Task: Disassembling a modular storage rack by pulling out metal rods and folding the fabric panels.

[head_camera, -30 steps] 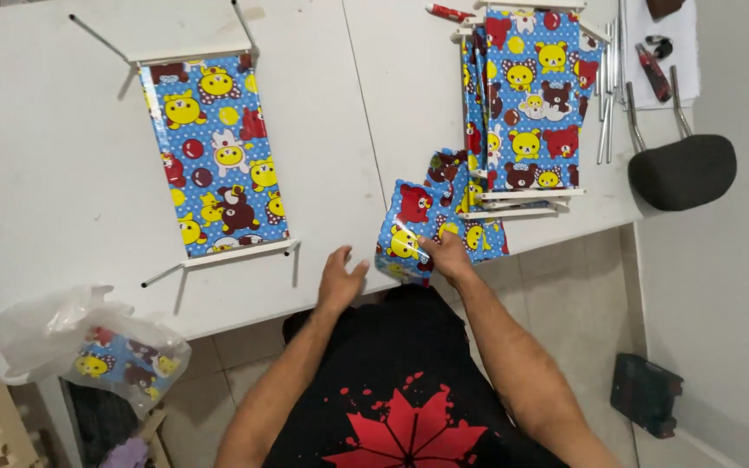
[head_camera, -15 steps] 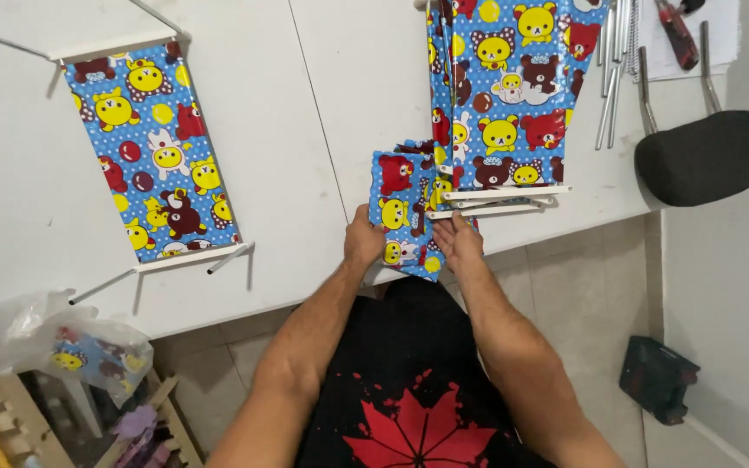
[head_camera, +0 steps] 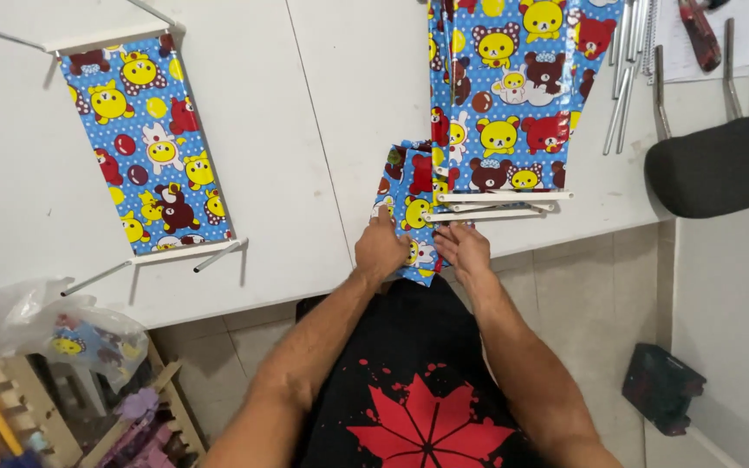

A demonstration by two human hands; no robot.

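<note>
A loose piece of blue cartoon-bear fabric [head_camera: 411,195] lies at the near edge of the white table [head_camera: 322,130], partly hanging over it. My left hand [head_camera: 380,250] presses on its lower left part. My right hand [head_camera: 464,250] holds its lower right edge with the fingers pinched on the cloth. Just beyond my hands lies a stack of fabric panels [head_camera: 513,113] of the same print, with white rods [head_camera: 500,204] along the near end.
Another printed panel on white rods [head_camera: 145,160] lies at the left of the table. Metal rods [head_camera: 626,87] and red-handled pliers [head_camera: 700,35] rest at the far right. A black stool seat [head_camera: 721,165] stands to the right. A plastic bag [head_camera: 54,334] sits at lower left.
My left hand has moved right from the table edge onto the loose fabric piece. Both hands now sit together on it, and the view has shifted toward the stack.
</note>
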